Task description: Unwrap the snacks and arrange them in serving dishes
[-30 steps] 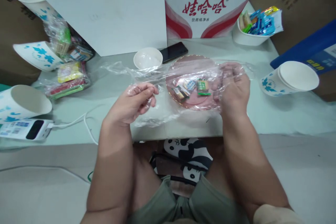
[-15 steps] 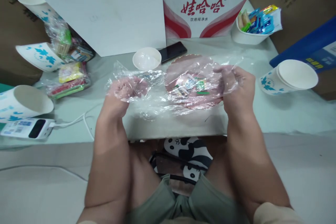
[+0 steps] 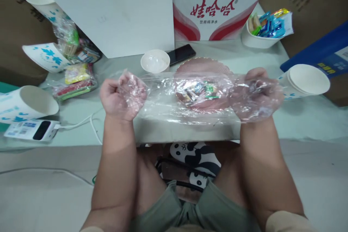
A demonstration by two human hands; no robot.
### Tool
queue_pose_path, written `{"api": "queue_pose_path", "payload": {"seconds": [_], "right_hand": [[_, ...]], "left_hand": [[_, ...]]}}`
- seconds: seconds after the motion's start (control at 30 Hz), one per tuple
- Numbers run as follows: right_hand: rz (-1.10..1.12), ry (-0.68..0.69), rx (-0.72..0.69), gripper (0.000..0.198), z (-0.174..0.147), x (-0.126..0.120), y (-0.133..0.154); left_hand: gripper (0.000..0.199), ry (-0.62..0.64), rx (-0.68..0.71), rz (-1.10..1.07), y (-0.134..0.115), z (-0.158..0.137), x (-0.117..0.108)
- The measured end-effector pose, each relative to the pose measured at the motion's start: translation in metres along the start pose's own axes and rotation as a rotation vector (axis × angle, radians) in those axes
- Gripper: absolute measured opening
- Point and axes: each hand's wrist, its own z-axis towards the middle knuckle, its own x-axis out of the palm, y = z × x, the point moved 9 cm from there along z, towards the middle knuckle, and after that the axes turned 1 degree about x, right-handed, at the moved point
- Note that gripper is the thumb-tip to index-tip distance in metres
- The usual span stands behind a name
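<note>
A sheet of clear plastic film (image 3: 160, 96) is stretched taut and level between my two hands, above the table's front part. My left hand (image 3: 119, 96) is closed on its left end, with film gathered over the fingers. On the other side my right hand (image 3: 257, 92) is closed on the right end, its fingers seen through crumpled plastic. Under the film lies a pink scalloped plate (image 3: 203, 64) holding several small wrapped packets (image 3: 209, 90). A white bowl (image 3: 154, 61) with something clear in it sits behind the film, beside a black phone (image 3: 181, 53).
White cartons (image 3: 212, 14) stand along the back. Paper cups (image 3: 308, 79) are at right, near a tub of snack packets (image 3: 262, 40). At left are more paper cups (image 3: 38, 101), bagged snacks (image 3: 77, 81) and a white power bank (image 3: 32, 130) with a cable.
My hands have moved apart, the right one further to the right and the left one slightly left. The crumpled film between them has been pulled out wide and flat.
</note>
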Motion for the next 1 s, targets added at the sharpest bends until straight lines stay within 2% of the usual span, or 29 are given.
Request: {"api": "queue_pose_path", "payload": {"seconds": [0.1, 0.17, 0.23, 0.33, 0.47, 0.53, 0.67, 0.8, 0.9, 0.97, 1.0], "right_hand": [[0.318, -0.038, 0.178, 0.046, -0.001, 0.006, -0.002], [0.253, -0.087, 0.219, 0.051, -0.003, 0.006, 0.001], [0.125, -0.124, 0.215, 0.045, -0.004, 0.004, 0.005], [0.054, -0.06, 0.209, 0.036, -0.006, 0.01, 0.009], [0.016, -0.012, 0.145, 0.027, -0.008, 0.015, 0.016], [-0.038, 0.0, 0.117, 0.03, -0.01, 0.016, 0.016], [-0.135, 0.003, 0.11, 0.048, -0.01, 0.011, 0.001], [-0.208, -0.071, 0.141, 0.056, -0.006, -0.008, -0.017], [-0.233, -0.145, 0.08, 0.041, -0.004, -0.017, 0.003], [-0.152, -0.109, -0.01, 0.033, -0.005, -0.008, 0.032], [-0.083, -0.046, -0.042, 0.034, -0.006, 0.002, 0.046]], "left_hand": [[0.043, -0.045, -0.114, 0.067, 0.012, 0.003, -0.007], [0.048, -0.068, -0.194, 0.119, 0.021, 0.005, -0.013], [0.05, -0.1, -0.236, 0.126, 0.026, 0.006, -0.021], [0.052, -0.164, -0.266, 0.109, 0.031, 0.008, -0.029], [0.033, -0.24, -0.16, 0.144, 0.026, 0.007, -0.033], [0.031, -0.19, -0.105, 0.194, 0.024, 0.006, -0.026], [0.056, -0.137, 0.017, 0.246, 0.015, 0.007, -0.02], [0.054, -0.082, 0.087, 0.142, 0.002, 0.005, -0.019], [0.049, 0.041, 0.094, 0.057, -0.005, -0.002, -0.008], [0.047, 0.127, 0.059, 0.052, -0.004, -0.009, 0.004], [0.047, 0.167, 0.031, 0.071, -0.001, -0.014, 0.011]]}}
